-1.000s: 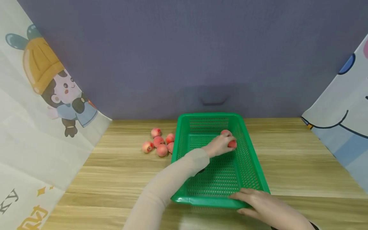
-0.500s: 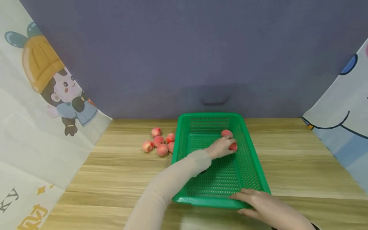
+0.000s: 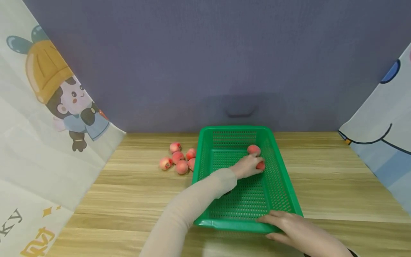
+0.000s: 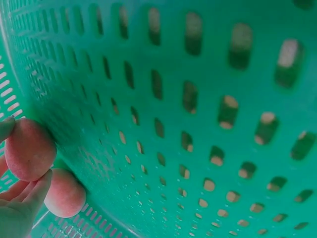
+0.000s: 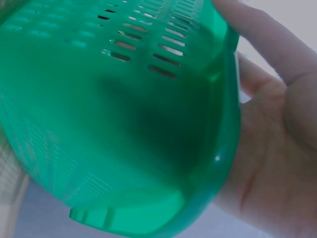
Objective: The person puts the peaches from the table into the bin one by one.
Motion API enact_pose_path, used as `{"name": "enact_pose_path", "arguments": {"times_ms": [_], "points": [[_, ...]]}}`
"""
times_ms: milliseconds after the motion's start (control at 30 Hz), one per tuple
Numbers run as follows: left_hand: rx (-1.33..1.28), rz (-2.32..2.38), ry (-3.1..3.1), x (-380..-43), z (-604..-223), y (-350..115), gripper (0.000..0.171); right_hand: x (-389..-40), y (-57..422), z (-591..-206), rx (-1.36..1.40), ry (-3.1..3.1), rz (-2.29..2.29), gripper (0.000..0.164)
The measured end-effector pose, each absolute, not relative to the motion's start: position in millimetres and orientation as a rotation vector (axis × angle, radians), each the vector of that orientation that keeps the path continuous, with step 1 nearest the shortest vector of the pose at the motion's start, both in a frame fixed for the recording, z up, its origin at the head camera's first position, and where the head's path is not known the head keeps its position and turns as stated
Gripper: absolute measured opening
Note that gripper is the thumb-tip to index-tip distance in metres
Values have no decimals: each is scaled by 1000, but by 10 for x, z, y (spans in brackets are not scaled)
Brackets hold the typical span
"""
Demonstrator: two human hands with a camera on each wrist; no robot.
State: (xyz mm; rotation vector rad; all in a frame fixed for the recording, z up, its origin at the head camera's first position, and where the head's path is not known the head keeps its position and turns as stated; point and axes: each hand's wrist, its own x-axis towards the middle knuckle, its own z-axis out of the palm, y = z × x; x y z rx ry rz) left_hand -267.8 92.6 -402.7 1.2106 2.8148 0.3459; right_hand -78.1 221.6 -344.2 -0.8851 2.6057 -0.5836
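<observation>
My left hand (image 3: 247, 166) reaches into the green plastic basket (image 3: 236, 225) and holds a peach (image 3: 260, 165) by its right wall. Just behind the fingers a second peach (image 3: 253, 150) lies in the basket. The left wrist view shows the held peach (image 4: 30, 149) between thumb and fingers, with the other peach (image 4: 65, 193) right beside the fingertips. At the near right corner, my right hand (image 3: 287, 226) grips the basket's rim, fingers over the top and thumb outside. From the right wrist, the rim (image 5: 230, 129) passes close along the palm.
Several more peaches (image 3: 178, 157) lie grouped on the wooden table (image 3: 128, 200), left of the basket, one partly hidden by its wall. A dark grey-blue panel (image 3: 224, 64) stands behind the table. Printed sheets (image 3: 38, 150) flank both sides.
My left hand, still with its peach, has shifted slightly toward the near side, so more of the second peach shows behind it. The right hand has stayed on the rim.
</observation>
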Motion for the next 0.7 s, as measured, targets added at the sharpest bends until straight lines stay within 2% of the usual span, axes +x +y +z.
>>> {"name": "enact_pose_path", "arguments": {"times_ms": [700], "points": [[1249, 327, 2823, -2661, -4004, 934, 41, -758, 2236, -3439, -857, 2601, -583, 38]]}}
